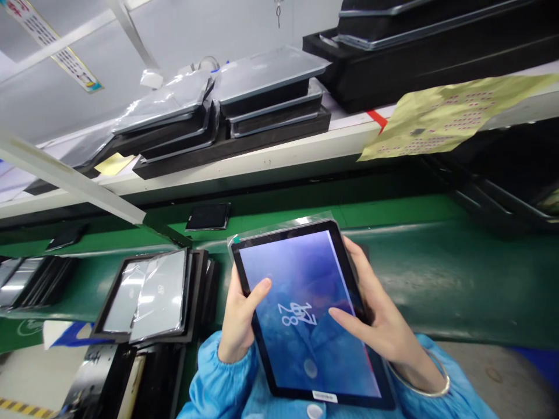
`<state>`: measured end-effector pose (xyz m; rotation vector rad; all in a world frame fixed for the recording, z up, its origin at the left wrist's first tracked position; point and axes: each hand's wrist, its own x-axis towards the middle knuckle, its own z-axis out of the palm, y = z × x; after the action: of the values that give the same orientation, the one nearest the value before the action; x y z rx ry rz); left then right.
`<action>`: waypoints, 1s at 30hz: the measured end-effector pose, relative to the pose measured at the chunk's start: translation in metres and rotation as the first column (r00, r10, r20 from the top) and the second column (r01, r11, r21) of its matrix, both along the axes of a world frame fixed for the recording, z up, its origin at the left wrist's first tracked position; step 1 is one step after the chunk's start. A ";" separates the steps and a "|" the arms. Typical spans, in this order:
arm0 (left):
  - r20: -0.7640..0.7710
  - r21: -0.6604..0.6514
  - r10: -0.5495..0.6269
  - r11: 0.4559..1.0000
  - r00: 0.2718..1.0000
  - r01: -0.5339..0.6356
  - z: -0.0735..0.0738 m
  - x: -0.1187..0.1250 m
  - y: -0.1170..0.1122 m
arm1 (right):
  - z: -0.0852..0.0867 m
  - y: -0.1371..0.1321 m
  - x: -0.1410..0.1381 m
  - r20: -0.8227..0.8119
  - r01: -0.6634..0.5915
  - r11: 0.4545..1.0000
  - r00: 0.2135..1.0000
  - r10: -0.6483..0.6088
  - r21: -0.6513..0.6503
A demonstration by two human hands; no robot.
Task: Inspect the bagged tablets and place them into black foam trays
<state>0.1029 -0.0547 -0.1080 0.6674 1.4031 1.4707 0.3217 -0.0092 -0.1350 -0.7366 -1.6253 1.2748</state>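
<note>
In both hands I hold a black-framed tablet with its screen lit blue and purple, showing white digits that look mirrored or overlapped. A clear plastic film sticks out past its top edge. My left hand grips the left edge, with the thumb lying on the screen. My right hand holds the right edge from behind, its index finger reaching over onto the glass. Blue sleeves cover both forearms, and a thin metal bangle circles the right wrist.
A green conveyor belt runs behind the hands, with a small dark panel on it. Film-covered black-framed panels stand stacked at left. Black trays of panels fill the shelf above, beside a yellow dotted sheet.
</note>
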 end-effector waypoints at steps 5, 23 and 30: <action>0.043 -0.013 -0.054 0.998 0.998 0.055 -0.010 0.007 0.010 | -0.012 0.004 0.005 0.027 0.039 0.999 0.999 -0.038 -0.021; -0.385 -0.551 -0.273 0.834 0.881 0.018 -0.214 -0.040 0.003 | -0.247 0.094 0.103 0.581 0.713 0.663 0.647 -0.494 -0.230; -0.407 -0.724 -0.293 0.681 0.865 -0.110 -0.262 -0.030 -0.002 | -0.256 0.073 0.023 0.677 0.386 0.892 0.593 -0.435 0.235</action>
<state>0.0732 -0.0569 -0.3699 0.5876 2.1432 0.5232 0.3443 0.0642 -0.3907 -1.6201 -1.9110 0.5883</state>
